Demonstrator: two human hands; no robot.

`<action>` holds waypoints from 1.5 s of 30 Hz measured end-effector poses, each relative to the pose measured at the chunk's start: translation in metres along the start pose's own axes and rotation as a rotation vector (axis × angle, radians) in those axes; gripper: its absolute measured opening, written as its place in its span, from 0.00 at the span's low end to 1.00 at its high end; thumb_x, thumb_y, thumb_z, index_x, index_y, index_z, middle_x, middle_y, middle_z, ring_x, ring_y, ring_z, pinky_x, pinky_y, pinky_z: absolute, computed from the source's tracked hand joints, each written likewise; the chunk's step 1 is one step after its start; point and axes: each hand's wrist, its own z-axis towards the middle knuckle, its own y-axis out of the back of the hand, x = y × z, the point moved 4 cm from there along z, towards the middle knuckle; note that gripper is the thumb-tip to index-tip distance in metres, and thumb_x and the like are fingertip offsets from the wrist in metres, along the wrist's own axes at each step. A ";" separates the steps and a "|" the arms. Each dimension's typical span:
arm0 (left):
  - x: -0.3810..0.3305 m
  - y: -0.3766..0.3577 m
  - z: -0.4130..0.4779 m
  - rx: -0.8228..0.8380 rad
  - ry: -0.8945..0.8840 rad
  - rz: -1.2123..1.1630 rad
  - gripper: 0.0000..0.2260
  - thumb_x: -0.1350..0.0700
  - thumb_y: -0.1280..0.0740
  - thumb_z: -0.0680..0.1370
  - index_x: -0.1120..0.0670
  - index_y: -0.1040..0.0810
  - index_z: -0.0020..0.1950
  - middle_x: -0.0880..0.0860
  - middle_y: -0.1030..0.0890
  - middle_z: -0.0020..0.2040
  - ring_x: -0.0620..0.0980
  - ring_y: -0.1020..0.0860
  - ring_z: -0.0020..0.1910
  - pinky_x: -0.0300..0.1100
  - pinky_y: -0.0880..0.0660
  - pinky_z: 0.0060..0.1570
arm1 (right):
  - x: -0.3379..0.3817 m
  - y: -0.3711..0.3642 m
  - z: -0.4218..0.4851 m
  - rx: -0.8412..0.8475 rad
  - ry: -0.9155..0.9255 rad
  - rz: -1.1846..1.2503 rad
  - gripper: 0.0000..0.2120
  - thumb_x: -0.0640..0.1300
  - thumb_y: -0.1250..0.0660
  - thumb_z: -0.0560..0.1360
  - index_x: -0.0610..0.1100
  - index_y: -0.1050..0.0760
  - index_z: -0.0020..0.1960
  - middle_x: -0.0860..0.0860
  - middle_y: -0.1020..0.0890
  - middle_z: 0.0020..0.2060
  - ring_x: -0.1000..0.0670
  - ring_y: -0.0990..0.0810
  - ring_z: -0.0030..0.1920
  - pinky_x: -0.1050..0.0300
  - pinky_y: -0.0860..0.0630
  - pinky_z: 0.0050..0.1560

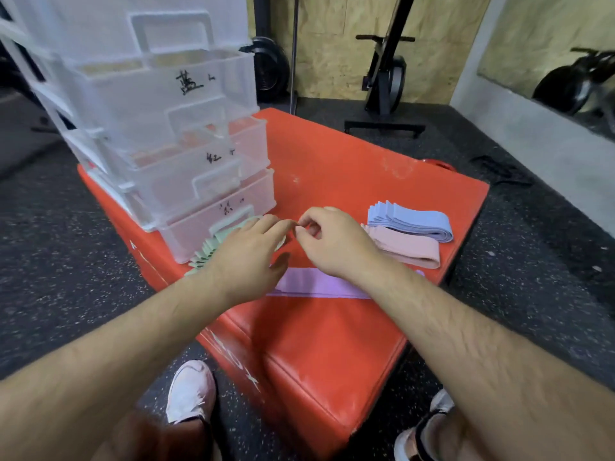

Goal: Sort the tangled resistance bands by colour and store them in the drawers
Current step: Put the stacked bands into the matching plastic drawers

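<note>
While both hands work at the centre of the red padded vinyl box (332,344), the clear plastic drawer tower (159,128) stands at 10 o'clock, its drawers pulled out in steps and hand-labelled in black marker. Pale green flat fabric bands (204,254) lie fanned like a deck of cards against the lowest drawer's front, at 9 o'clock of the hands and close to the box's near-left edge. Left hand (246,254): fingers nearly straight, laid over the green fan, gripping nothing. Right hand (332,241): fingers curled, thumb and forefinger tips drawn together just beside the left fingertips; cannot tell whether they pinch a band edge. At 6 o'clock a single lilac flat band (312,284) lies flat, partly under the right wrist. At 3 o'clock sit a neat stack of dusty pink folded bands (412,252) and, behind and touching it, light blue ones (412,221). Risks, as I judge them: the loose green fan could splay or slide off the edge if lifted one-handed; a wrist sweep could drag the lilac band; the stepped-out drawers look front-heavy.
</note>
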 end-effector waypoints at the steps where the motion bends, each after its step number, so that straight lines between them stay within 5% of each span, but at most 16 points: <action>1: 0.008 0.003 -0.003 -0.008 0.024 -0.007 0.22 0.49 0.40 0.72 0.50 0.28 0.66 0.50 0.24 0.59 0.56 0.24 0.58 0.51 0.26 0.57 | 0.005 -0.007 0.005 0.016 0.008 0.008 0.05 0.48 0.34 0.76 0.50 0.20 0.49 0.51 0.21 0.42 0.50 0.22 0.45 0.51 0.25 0.52; 11: 0.052 0.002 -0.010 0.023 0.150 0.115 0.16 0.47 0.39 0.73 0.54 0.24 0.55 0.53 0.23 0.53 0.59 0.23 0.53 0.51 0.25 0.49 | 0.017 -0.059 0.050 0.122 -0.124 -0.096 0.14 0.53 0.39 0.74 0.48 0.22 0.55 0.44 0.21 0.51 0.39 0.22 0.54 0.46 0.24 0.57; 16: 0.069 -0.007 -0.022 0.174 0.217 0.172 0.20 0.47 0.41 0.72 0.54 0.26 0.61 0.52 0.25 0.61 0.58 0.27 0.61 0.50 0.30 0.57 | 0.002 -0.075 0.076 0.160 -0.374 -0.163 0.26 0.61 0.42 0.79 0.42 0.28 0.66 0.40 0.23 0.61 0.36 0.24 0.62 0.45 0.26 0.62; 18: 0.073 -0.009 -0.024 0.177 0.219 0.160 0.19 0.48 0.39 0.73 0.54 0.25 0.60 0.52 0.25 0.59 0.57 0.27 0.60 0.49 0.29 0.58 | -0.002 -0.082 0.085 0.244 -0.432 -0.132 0.27 0.62 0.41 0.79 0.39 0.25 0.62 0.40 0.19 0.56 0.38 0.20 0.57 0.52 0.25 0.50; 21: 0.079 -0.011 -0.026 0.142 0.249 0.091 0.15 0.48 0.37 0.75 0.54 0.22 0.57 0.53 0.24 0.55 0.58 0.26 0.56 0.51 0.26 0.56 | -0.003 -0.090 0.091 0.316 -0.476 0.007 0.20 0.61 0.36 0.76 0.44 0.27 0.40 0.46 0.22 0.37 0.44 0.24 0.35 0.57 0.33 0.31; 26: 0.088 -0.010 -0.032 0.073 0.270 -0.019 0.16 0.52 0.41 0.73 0.53 0.20 0.56 0.52 0.24 0.50 0.58 0.26 0.50 0.51 0.25 0.54 | -0.006 -0.094 0.091 0.424 -0.580 0.205 0.23 0.60 0.27 0.68 0.43 0.21 0.51 0.48 0.17 0.42 0.48 0.20 0.38 0.58 0.27 0.36; 36: 0.090 0.000 -0.031 -0.034 0.358 -0.017 0.05 0.49 0.37 0.76 0.49 0.28 0.43 0.46 0.27 0.45 0.51 0.27 0.50 0.47 0.25 0.45 | 0.007 -0.092 0.083 0.420 -0.385 0.303 0.15 0.45 0.24 0.67 0.45 0.27 0.48 0.50 0.22 0.40 0.51 0.26 0.38 0.56 0.29 0.38; 40: 0.084 0.008 -0.015 -0.142 0.341 0.001 0.14 0.46 0.33 0.76 0.53 0.27 0.56 0.51 0.25 0.53 0.53 0.28 0.54 0.46 0.28 0.54 | 0.012 -0.085 0.077 0.362 -0.203 0.446 0.18 0.38 0.23 0.68 0.49 0.28 0.52 0.49 0.20 0.44 0.51 0.23 0.41 0.55 0.24 0.42; 45: 0.083 0.019 0.001 -0.039 0.416 -0.559 0.31 0.49 0.30 0.73 0.48 0.36 0.74 0.42 0.26 0.63 0.42 0.28 0.65 0.40 0.33 0.66 | 0.028 -0.058 0.069 0.295 0.021 0.585 0.20 0.42 0.26 0.64 0.54 0.28 0.52 0.50 0.18 0.46 0.54 0.22 0.43 0.52 0.22 0.47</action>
